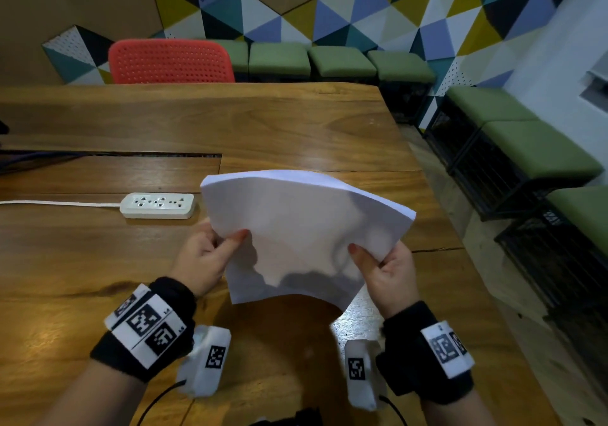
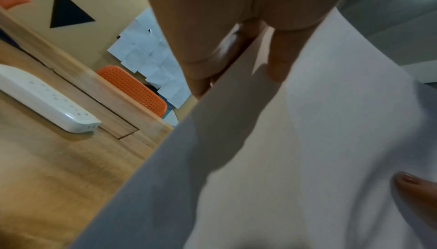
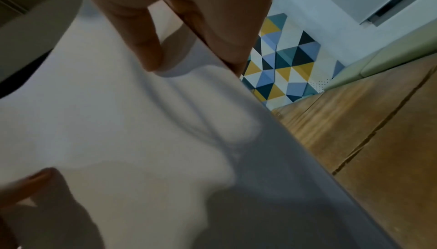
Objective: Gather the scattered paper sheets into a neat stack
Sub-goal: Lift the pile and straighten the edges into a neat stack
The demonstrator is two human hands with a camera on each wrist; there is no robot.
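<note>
Paper stack [image 1: 296, 231] held above tabletop [image 1: 296, 123] near right edge, sheets bowed upward, edges roughly aligned. Left hand [image 1: 205, 256] pinches stack's left edge, thumb on top, fingers [image 2: 205, 73] underneath. Right hand [image 1: 388, 269] pinches right edge likewise. Both wrists wear black bands with square-code markers. White power strip [image 1: 157, 205] lies left of stack.

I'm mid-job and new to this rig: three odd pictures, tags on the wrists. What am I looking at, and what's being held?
No machine here: a person's two bare hands, wearing tagged wristbands. The wide picture comes from a head camera; the two close ones from cameras on each wrist. The left hand and right hand each pinch a side of one bowed stack of white paper, lifted above the wooden table. A white power strip lies on the table.
</note>
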